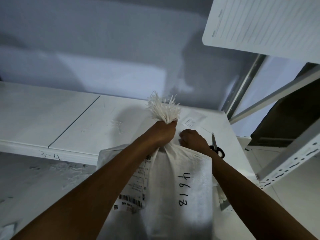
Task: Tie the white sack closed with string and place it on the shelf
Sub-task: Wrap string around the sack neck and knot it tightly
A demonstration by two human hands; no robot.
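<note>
Fingers (173,125) clamped on frayed neck of woven sack (170,181), left hand (163,134); right hand (193,140) unclear.

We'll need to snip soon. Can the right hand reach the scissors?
Probably yes: the scissors lie on the shelf by the wrist of the right hand, nothing between, though its fingers are curled at the neck of the white sack.

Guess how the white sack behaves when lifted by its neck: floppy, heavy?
Probably floppy: the white sack puckers into folds under the left hand gripping its neck. Likely fairly full and not light, since the body bulges below that grip. The frayed top suggests a coarse weave, so probably not slippery.
</note>
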